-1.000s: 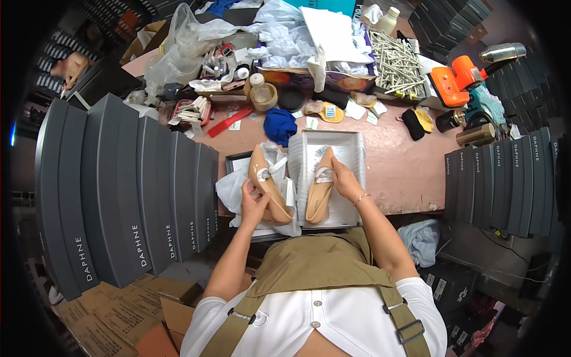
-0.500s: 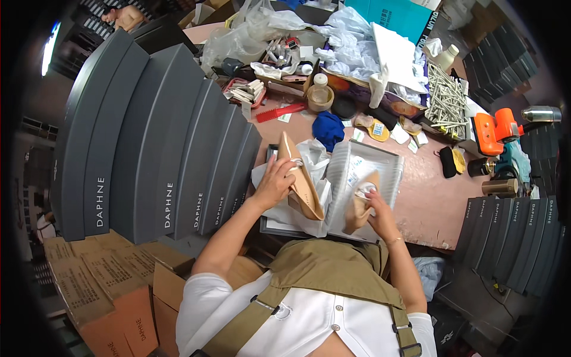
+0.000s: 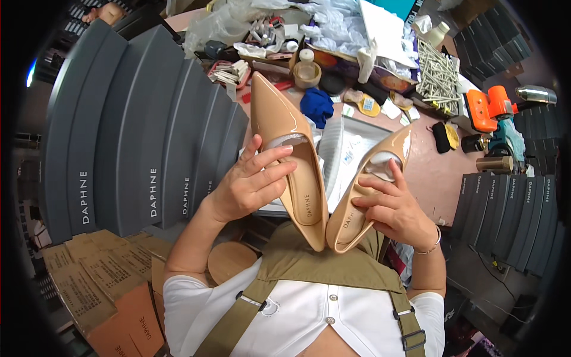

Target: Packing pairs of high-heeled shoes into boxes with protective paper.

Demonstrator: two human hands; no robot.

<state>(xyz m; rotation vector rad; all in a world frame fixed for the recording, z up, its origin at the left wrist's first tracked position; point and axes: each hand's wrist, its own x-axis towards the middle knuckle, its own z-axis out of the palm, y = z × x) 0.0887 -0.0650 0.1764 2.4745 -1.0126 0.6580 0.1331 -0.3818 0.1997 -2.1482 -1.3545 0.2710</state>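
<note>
A shiny beige pointed-toe pump (image 3: 275,107) is held up by my left hand (image 3: 253,183), whose fingers reach over its side into the opening. My right hand (image 3: 395,208) grips the matching pump (image 3: 395,144), with fingers inside it. White paper stuffing (image 3: 380,165) shows in the toe of the right pump, and some shows in the left one too. Both toes point away from me, and the heel ends nearly meet in front of my apron. Behind the shoes lies an open shoebox (image 3: 373,126) lined with white wrapping, partly hidden by them.
Tall stacks of dark grey shoeboxes (image 3: 134,131) rise at left, with more boxes (image 3: 511,205) at right. Brown cartons (image 3: 89,279) sit lower left. Across the pink table (image 3: 437,178) are a blue cloth (image 3: 317,107), a jar (image 3: 306,71), a box of thin sticks (image 3: 443,77) and an orange tool (image 3: 488,110).
Both pumps have come up from the shoebox toward me, now larger in view, with their heel ends brought close together. My hands still hold one each.
</note>
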